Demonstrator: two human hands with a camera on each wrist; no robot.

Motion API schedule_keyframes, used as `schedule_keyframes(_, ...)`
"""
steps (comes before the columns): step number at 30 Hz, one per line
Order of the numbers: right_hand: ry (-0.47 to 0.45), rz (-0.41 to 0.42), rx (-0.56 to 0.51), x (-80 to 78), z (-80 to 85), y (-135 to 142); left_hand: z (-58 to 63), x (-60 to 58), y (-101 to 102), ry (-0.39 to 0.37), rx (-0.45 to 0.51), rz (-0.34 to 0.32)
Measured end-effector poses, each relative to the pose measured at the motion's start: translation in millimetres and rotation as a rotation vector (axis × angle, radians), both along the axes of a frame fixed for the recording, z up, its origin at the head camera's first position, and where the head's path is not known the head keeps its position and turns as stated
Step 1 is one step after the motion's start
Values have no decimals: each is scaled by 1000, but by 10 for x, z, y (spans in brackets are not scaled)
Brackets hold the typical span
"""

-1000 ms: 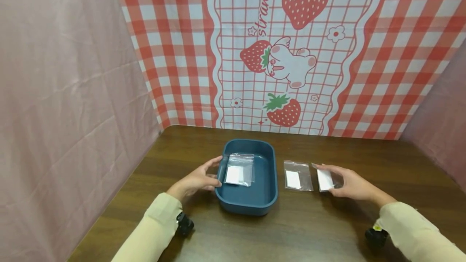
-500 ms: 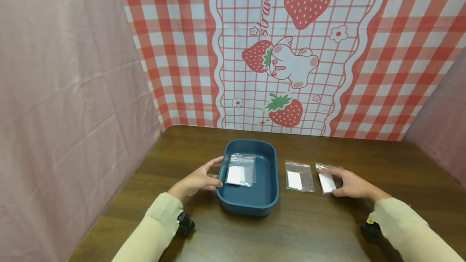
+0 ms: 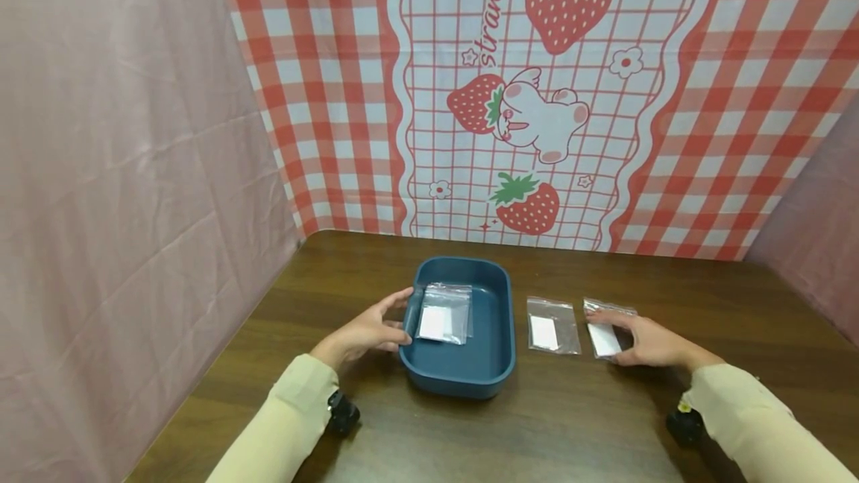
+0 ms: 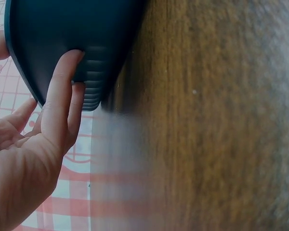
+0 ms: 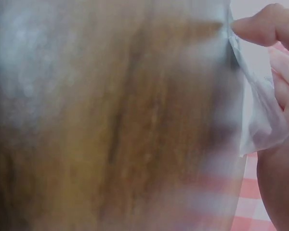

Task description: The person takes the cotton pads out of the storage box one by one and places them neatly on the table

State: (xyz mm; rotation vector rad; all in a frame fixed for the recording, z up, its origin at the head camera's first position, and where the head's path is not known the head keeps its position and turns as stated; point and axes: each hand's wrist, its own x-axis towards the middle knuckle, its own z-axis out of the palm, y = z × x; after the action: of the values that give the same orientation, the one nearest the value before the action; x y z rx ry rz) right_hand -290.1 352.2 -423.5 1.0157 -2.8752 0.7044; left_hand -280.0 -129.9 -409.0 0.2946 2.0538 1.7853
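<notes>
Now pinched by the right hand [image 3: 647,343], the rightmost bag [image 3: 603,339] could be dropped if its slick edge slips, the box [image 3: 459,384] touched by the left hand's [image 3: 362,332] spread fingers.

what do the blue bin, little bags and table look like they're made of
Blue bin: probably moulded plastic with a matte finish, going by its even colour, rounded corners and ridged outer wall.
Little bags: thin, glossy clear plastic film; the white pieces show through and the surface catches light.
Table: wood or wood-look laminate, I cannot tell which; brown grain, slight sheen.
</notes>
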Motion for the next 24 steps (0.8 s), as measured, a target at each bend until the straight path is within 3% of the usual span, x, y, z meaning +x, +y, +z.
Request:
schedule_keyframes(5, 59, 7, -37, 15, 3, -10, 8, 7, -1, -4, 1, 0)
schedule_keyframes(11, 8, -16, -166, 33, -6, -46, 15, 7, 0, -3, -5, -1)
schedule_keyframes(24, -34, -321, -285, 150, 9, -305, 14, 10, 1, 0, -4, -5)
